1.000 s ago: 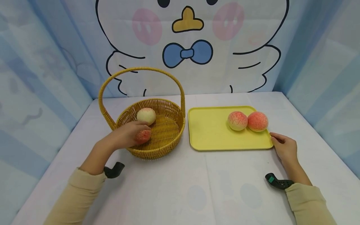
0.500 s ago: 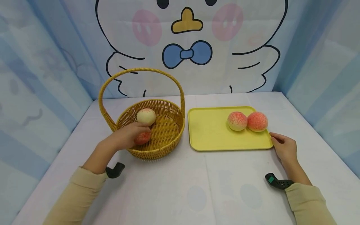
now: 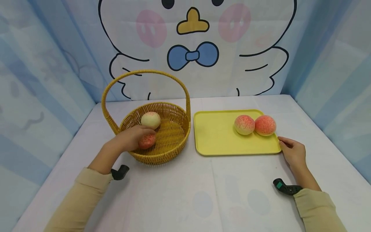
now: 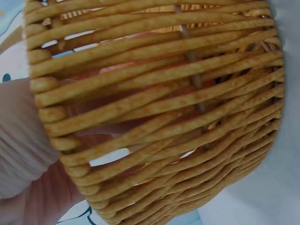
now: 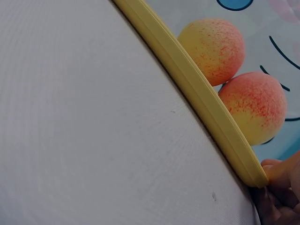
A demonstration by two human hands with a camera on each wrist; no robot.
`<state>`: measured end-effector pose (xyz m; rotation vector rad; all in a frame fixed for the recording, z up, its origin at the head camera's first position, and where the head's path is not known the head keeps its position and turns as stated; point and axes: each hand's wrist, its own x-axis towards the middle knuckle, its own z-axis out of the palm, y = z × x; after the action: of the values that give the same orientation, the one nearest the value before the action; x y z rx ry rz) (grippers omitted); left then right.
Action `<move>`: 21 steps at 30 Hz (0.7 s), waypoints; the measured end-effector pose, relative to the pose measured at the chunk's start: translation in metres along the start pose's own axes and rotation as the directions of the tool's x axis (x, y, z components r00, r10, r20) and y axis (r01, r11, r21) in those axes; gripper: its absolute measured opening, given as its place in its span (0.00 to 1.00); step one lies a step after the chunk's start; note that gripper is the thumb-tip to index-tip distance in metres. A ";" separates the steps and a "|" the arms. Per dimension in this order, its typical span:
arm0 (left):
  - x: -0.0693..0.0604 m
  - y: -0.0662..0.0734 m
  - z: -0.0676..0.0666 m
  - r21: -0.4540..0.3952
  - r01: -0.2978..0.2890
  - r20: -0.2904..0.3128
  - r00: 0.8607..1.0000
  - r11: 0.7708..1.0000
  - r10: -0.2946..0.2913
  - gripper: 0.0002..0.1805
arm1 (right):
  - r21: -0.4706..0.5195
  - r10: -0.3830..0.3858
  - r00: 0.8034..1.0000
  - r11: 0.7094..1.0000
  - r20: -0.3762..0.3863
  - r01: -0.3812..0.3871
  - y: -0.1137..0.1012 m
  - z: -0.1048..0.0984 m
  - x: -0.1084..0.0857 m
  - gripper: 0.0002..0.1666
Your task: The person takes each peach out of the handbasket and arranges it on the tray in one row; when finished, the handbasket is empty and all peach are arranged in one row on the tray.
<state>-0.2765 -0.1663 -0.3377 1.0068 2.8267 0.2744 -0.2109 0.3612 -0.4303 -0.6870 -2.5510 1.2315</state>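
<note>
In the head view, my left hand (image 3: 131, 138) reaches over the near-left rim of a yellow wicker basket (image 3: 174, 137) and grips a red peach (image 3: 147, 141) inside it. Behind that fruit lies a paler peach (image 3: 150, 120). The weave hides most of my left fingers in the left wrist view. My right hand (image 3: 295, 155) pinches the near-right corner of a yellow tray (image 3: 215, 132), thumb and fingers at its edge in the right wrist view. Two peaches, one speckled (image 3: 244, 125) and one redder (image 3: 265, 125), sit side by side at the tray's right end.
The basket's tall arched handle (image 3: 145, 71) stands upright above it. A white cloth covers the table (image 3: 185, 196). Printed curtains (image 3: 255, 77) enclose the back and both sides. The tray lies just right of the basket.
My left wrist and forearm have risen slightly, while the hand stays on the red peach in the basket. My right hand and the tray have not moved.
</note>
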 end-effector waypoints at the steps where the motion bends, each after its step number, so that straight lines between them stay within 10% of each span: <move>1: 0.000 0.000 0.000 0.001 0.007 0.006 1.000 1.000 -0.007 0.26 | 0.001 0.000 1.000 1.000 0.000 0.000 0.000 0.000 0.000 0.22; 21: 0.002 -0.005 0.002 0.035 -0.053 -0.051 0.997 0.998 0.055 0.29 | 0.006 0.012 1.000 1.000 0.014 -0.012 -0.003 -0.001 -0.002 0.22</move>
<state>-0.2808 -0.1690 -0.3414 1.0994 2.8624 0.2635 -0.2100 0.3594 -0.4278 -0.6956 -2.5575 1.2513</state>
